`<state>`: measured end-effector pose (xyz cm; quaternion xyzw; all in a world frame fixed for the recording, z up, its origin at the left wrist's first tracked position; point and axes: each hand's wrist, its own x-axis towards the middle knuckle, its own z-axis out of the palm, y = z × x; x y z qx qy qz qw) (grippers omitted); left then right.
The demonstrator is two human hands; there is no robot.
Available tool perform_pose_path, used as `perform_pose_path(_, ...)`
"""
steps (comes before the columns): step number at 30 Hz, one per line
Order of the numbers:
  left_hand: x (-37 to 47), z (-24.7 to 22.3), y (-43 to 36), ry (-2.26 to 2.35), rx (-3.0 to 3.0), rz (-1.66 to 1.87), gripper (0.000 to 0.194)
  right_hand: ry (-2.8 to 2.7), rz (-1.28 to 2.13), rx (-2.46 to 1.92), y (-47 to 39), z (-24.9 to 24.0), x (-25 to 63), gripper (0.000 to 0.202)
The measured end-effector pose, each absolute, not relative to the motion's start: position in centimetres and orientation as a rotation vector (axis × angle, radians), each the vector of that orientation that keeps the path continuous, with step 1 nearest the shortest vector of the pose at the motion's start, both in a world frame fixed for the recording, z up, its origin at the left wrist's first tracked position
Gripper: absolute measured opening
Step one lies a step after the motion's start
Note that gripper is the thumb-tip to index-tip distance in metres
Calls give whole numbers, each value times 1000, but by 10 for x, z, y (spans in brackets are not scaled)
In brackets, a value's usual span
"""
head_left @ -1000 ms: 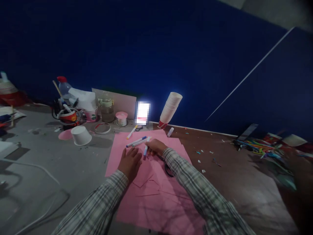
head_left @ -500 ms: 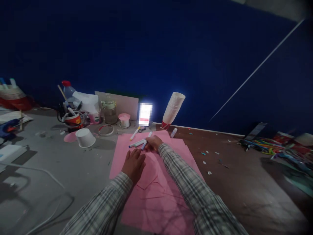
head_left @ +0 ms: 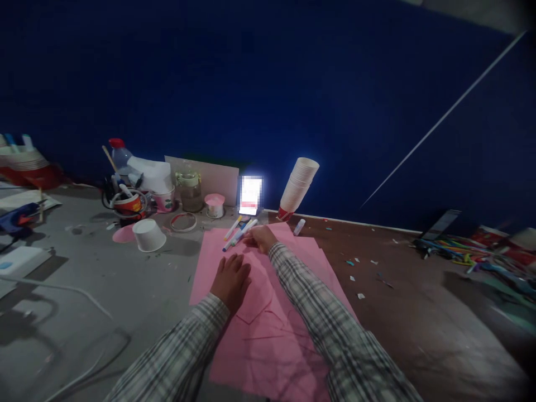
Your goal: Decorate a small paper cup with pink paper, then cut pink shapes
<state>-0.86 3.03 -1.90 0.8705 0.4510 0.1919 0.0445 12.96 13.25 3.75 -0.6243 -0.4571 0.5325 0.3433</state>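
Pink paper sheets lie in front of me, with a cut pink piece on top. My left hand rests on the pink paper, fingers spread, holding nothing. Several markers lie side by side near the top edge of the paper, slanting up to the right. Beside their right side is my right hand, its fingers bent against or close to the markers; its fingertips are partly hidden, so I cannot tell whether it grips one.
A bright phone and a leaning stack of paper cups stand at the wall. Left are an upturned white cup, a tape roll and a jar. Paper scraps and colourful cords lie right.
The markers have shifted and now lie closer together, slanting more steeply. The marker at my right hand's fingers has moved in beside the others. My left hand has hardly moved.
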Motion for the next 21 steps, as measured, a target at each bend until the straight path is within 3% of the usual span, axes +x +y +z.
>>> perform_pose_path(8, -10, -20, 28, 1375, 2670, 598, 29, -1498, 1001, -1734, 49, 61, 178, 16)
perform_pose_path(14, -12, -18, 27, 1324, 2686, 629, 27, -1884, 442, -1927, -27, 47, 233, 26)
perform_pose_path(21, -13, -18, 30, 1307, 2682, 629, 29, -2185, 312, -2147, -56, 44, 237, 28)
